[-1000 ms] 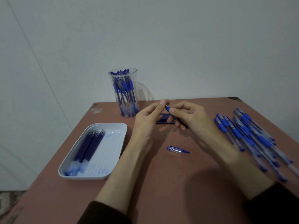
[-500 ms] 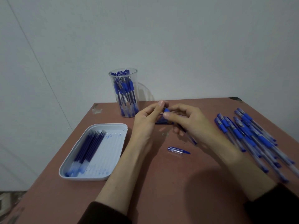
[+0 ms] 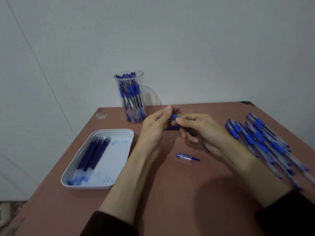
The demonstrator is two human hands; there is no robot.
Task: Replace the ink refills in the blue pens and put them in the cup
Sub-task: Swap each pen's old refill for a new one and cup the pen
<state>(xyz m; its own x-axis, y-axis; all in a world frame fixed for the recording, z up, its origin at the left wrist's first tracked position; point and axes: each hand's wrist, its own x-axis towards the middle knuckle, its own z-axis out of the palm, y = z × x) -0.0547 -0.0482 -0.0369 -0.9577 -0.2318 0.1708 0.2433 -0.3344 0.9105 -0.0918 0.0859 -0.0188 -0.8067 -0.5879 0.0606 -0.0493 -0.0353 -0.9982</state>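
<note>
My right hand (image 3: 202, 130) grips a blue pen (image 3: 175, 117) by its barrel, blue grip end pointing up-left. My left hand (image 3: 157, 124) pinches that end with thumb and fingertips. Both hands hover above the table's middle. The pen's cap (image 3: 187, 157) lies on the table below them. A clear cup (image 3: 130, 97) holding several blue pens stands at the back. A heap of blue pens (image 3: 262, 142) lies at the right. A white tray (image 3: 117, 150) at the left holds several dark blue refills (image 3: 93, 152).
A small bundle of dark blue refills (image 3: 173, 127) lies on the reddish table (image 3: 170, 193) behind my hands. The wall rises just beyond the cup. The table's left edge runs close beside the tray.
My right hand has shifted slightly and turned the pen, its rear end swinging down toward my palm. My left fingers stay pinched at the pen's tip.
</note>
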